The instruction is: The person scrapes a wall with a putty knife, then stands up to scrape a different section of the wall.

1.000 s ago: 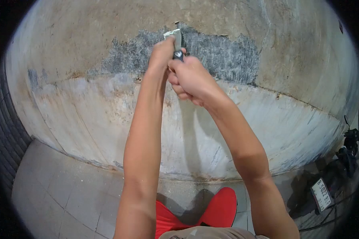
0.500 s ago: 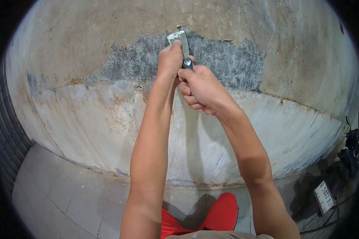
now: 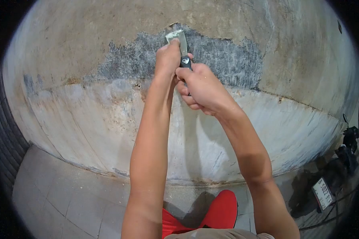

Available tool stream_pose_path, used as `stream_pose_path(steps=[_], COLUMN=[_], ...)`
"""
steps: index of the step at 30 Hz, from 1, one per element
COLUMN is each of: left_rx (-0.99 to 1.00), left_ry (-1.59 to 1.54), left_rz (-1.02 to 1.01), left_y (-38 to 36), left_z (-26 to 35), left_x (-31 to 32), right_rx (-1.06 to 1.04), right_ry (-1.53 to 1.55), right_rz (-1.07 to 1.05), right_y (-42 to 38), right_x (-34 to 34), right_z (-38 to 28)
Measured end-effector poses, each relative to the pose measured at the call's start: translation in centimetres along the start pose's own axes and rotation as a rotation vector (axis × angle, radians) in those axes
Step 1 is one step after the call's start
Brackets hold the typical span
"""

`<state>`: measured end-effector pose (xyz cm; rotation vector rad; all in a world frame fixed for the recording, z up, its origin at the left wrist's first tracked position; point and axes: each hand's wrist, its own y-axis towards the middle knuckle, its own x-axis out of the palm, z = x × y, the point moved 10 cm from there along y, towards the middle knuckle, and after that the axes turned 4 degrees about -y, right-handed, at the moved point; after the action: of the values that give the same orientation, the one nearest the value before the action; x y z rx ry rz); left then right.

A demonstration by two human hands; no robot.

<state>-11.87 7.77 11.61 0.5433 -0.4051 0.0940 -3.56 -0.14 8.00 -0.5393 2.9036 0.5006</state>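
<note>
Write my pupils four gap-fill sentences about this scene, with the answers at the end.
1. The right hand grips the scraper by its black ____.
2. The left hand touches the scraper's metal ____.
3. On the wall, the rough patch behind the scraper is dark ____.
4. In the picture, the number plate is to the ____ of both hands.

Answers: handle; blade; grey; right.

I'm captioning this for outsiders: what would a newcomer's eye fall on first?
Probably the dark-handled flat metal scraper at upper centre, held by the right hand on its handle and the left hand at its blade. Behind it, a ragged dark-grey patch crosses the stained, pale wall. At bottom centre, a bright red rounded shape, perhaps a shoe, stands out.
</note>
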Motion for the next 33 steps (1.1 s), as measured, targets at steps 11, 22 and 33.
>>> stream_pose_path(steps=[11,22,33], left_rx=[0.057,0.061,-0.871], left_ry=[0.065,0.055,0.135], left_rz=[-0.008,0.031,-0.468], left_y=[0.8,2.4,-27.6], left_z=[1.2,3.2,-41.2], left_x=[-0.3,-0.6,-27.0], right_rx=[0.008,-0.002,0.436], right_ry=[-0.056,-0.173,-0.518], right_rz=[-0.001,0.022,-0.508], right_y=[1.4,1.9,-16.1], right_x=[0.0,0.0,1.0], right_z=[0.0,-2.8,35.5])
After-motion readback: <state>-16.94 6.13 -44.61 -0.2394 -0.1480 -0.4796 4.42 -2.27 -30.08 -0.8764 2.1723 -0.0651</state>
